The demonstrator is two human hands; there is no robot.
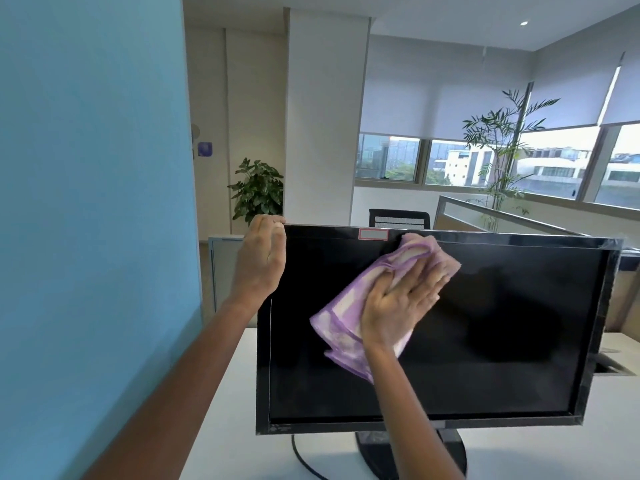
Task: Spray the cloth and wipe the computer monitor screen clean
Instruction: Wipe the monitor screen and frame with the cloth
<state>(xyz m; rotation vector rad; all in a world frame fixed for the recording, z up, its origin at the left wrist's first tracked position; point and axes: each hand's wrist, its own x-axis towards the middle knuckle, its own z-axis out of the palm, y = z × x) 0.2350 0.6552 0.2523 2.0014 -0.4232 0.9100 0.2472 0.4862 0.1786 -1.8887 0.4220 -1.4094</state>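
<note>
A black computer monitor (485,341) stands on a white desk, its screen dark. My left hand (261,261) grips the monitor's top left corner, fingers curled over the upper edge. A purple and cream cloth (341,318) lies flat against the upper middle of the screen, reaching up to the top bezel. My right hand (398,306) presses on the cloth with fingers spread. No spray bottle is in view.
The white desk (228,427) carries the monitor's round black stand (457,452) and a black cable (304,459). A blue wall (93,202) rises close on the left. Behind the monitor are a black chair (398,218), desk partitions and potted plants.
</note>
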